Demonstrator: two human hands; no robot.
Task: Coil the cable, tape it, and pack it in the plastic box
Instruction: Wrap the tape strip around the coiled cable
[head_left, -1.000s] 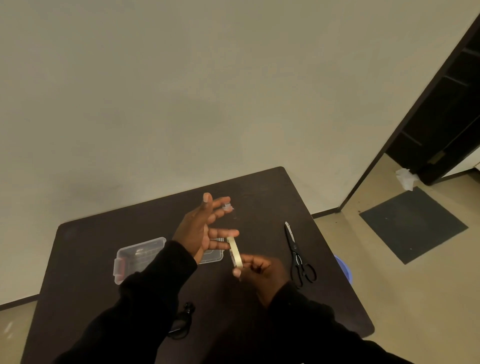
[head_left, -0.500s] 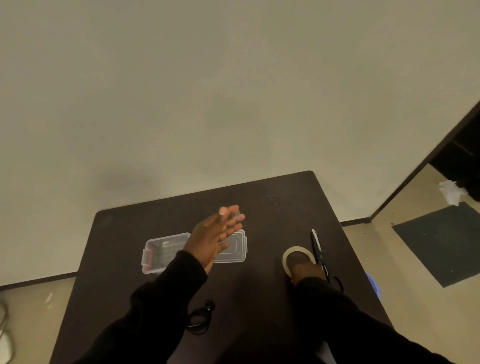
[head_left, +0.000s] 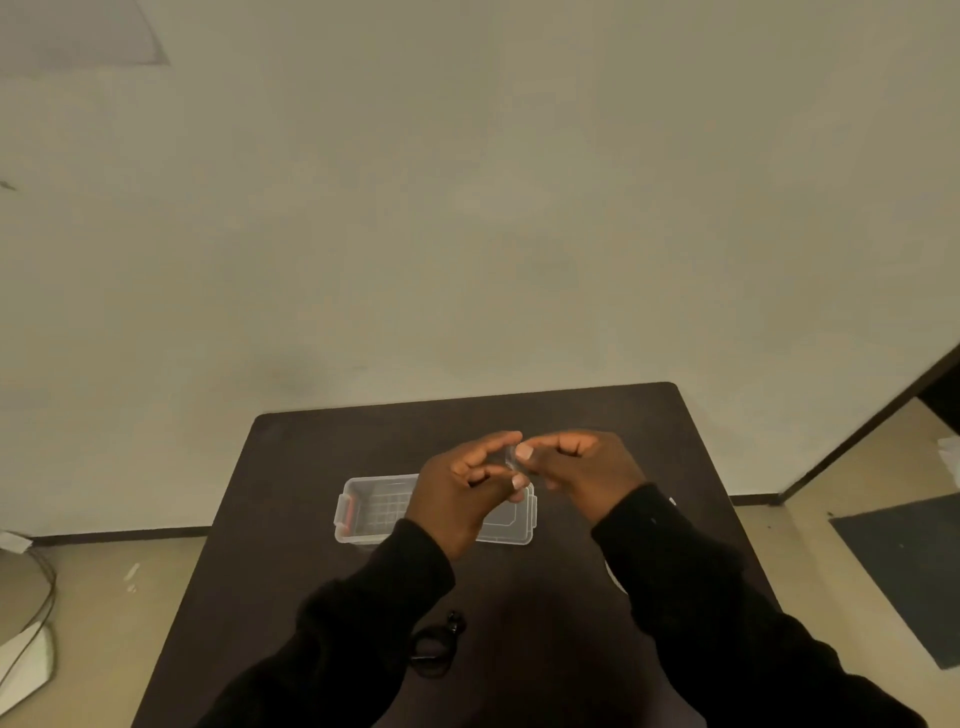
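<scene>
A short clear strip of tape (head_left: 511, 460) is pinched between the fingertips of my left hand (head_left: 462, 493) and my right hand (head_left: 582, 467), held above the table. Under my hands lies the clear plastic box (head_left: 374, 512) with a red latch on its left end; my left hand hides its middle. The black coiled cable (head_left: 434, 644) rests on the dark table (head_left: 311, 467) near the front, beside my left sleeve. The tape roll is mostly hidden behind my right sleeve.
A pale tip of the scissors (head_left: 672, 502) peeks out beside my right sleeve. The table stands against a plain wall. A dark mat (head_left: 904, 566) lies on the floor to the right, and grey cords (head_left: 31, 613) trail on the floor at the left.
My right hand has left the tape roll on the table and come up to meet my left hand; both now pinch the tape strip. The camera view has shifted left.
</scene>
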